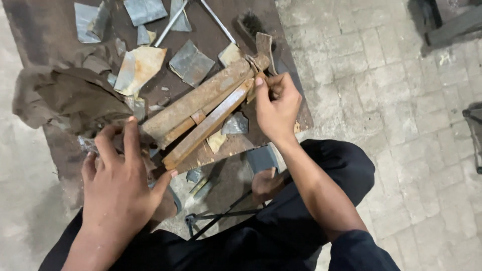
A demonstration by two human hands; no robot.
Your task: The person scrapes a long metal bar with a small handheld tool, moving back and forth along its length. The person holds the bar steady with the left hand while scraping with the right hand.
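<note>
Below my face, on a low, stained wooden board (50,30) laid over pavement, sits a rusty metal tool (206,108) made of long bars lying side by side, slanting from lower left up to upper right. My left hand (120,185) rests on its lower end, fingers spread and curled loosely over the bars and the crumpled brown cloth (70,98) beside them, pressing rather than gripping. My right hand (276,108) is at the upper end, fingers pinched shut around a small rusty piece (261,75) just beside the tool's jagged head (263,50); I cannot tell exactly what that piece is.

Scattered flat metal offcuts (138,68), grey and rust-stained, lie across the board above the tool, with thin rods (170,22) and a dark brush (249,25) near the top edge. My knees in dark trousers frame the bottom, and brick paving (381,75) runs to the right.

I judge I am steadying the tool while fitting or adjusting something at its head. That seems to call for a firm hold below and small, careful fingertip work above.
</note>
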